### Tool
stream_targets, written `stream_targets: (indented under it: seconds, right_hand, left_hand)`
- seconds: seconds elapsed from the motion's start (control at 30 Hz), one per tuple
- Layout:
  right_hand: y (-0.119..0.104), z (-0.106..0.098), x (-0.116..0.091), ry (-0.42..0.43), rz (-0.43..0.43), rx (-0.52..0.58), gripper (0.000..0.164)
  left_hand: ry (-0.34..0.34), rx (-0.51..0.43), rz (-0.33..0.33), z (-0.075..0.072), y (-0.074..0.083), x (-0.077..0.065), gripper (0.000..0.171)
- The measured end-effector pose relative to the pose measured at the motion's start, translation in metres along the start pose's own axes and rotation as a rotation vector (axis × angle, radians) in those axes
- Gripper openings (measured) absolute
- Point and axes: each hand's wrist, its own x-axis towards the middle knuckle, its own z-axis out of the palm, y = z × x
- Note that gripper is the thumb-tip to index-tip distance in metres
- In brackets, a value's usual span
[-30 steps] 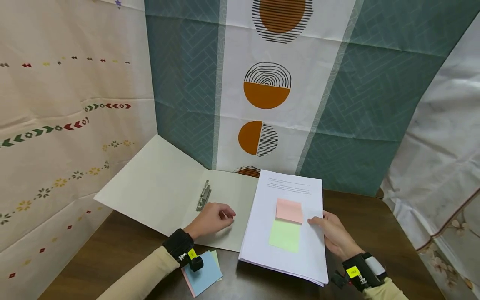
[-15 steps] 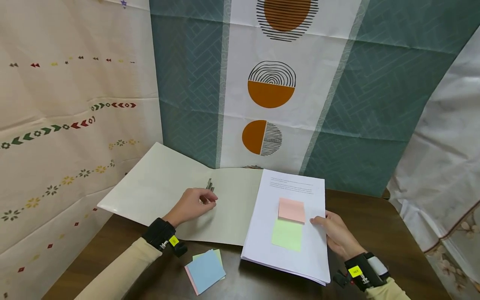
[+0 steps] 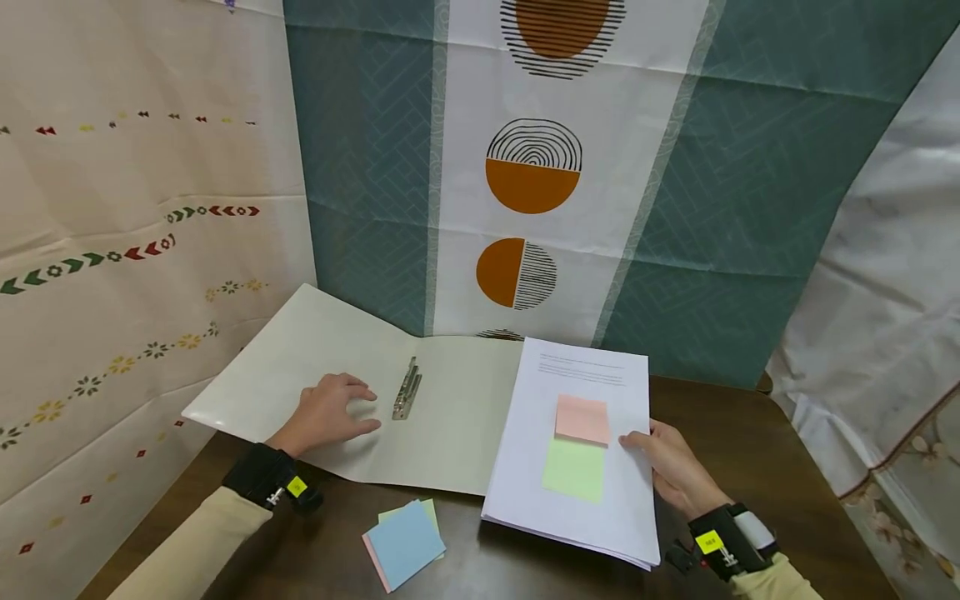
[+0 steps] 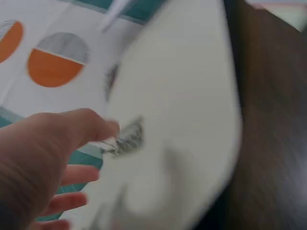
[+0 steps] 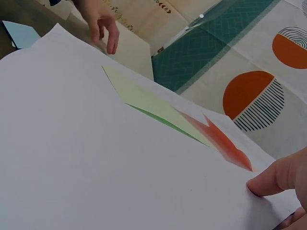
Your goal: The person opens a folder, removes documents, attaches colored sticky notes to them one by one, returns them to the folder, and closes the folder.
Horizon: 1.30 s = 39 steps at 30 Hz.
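Note:
In the head view my right hand (image 3: 671, 467) pinches the right edge of a stack of printed paper (image 3: 517, 492), thumb on top. A pink sticky note pad (image 3: 582, 419) and a green sticky note (image 3: 573, 469) lie on the top sheet. To the left is an open file folder (image 3: 457, 417) with a metal clip (image 3: 407, 390) near its spine. My left hand (image 3: 326, 414) is over the folder's left cover, left of the clip, fingers and thumb spread and holding nothing. In the left wrist view the thumb hides part of the clip (image 4: 129, 136).
Blue, pink and green sticky notes (image 3: 407, 543) lie overlapping on the dark wooden table (image 3: 315, 550), in front of the folder. Patterned cloths (image 3: 375, 167) hang behind and to both sides. The folder's left cover is raised toward the left cloth.
My left hand has moved left across the folder, past the clip, and its fingers have spread. The clip shows again. My right hand keeps its hold on the paper stack.

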Motion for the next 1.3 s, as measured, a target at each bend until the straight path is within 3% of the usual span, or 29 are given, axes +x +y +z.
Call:
stream_targets:
  seconds: [0.1,0.2,0.4,0.6,0.93,1.3]
  right_hand:
    - [-0.001,0.001,0.001,-0.006,-0.004,-0.008,0.062]
    - [-0.002,0.001,0.001,0.0,-0.007,-0.013,0.062]
    - [-0.003,0.001,0.001,-0.007,-0.002,-0.009,0.06]
    - [-0.005,-0.002,-0.002,-0.003,-0.008,-0.014,0.059]
    - [-0.002,-0.008,-0.006,0.0,0.007,-0.014,0.061]
    - [0.004,-0.012,-0.01,0.027,0.021,-0.017,0.065]
  left_hand:
    - [0.06,0.162,0.026,0.008,-0.005,-0.007,0.069]
    - [0.074,0.244,0.027,0.015,-0.008,-0.011,0.091]
    - [-0.037,0.238,-0.028,0.023,-0.005,-0.016,0.105]
    - [-0.036,0.24,-0.034,0.027,0.006,-0.013,0.103]
    - [-0.023,0.3,-0.023,0.045,0.047,-0.006,0.103]
    - [-0.089,0.3,-0.005,0.071,0.116,-0.003,0.104]
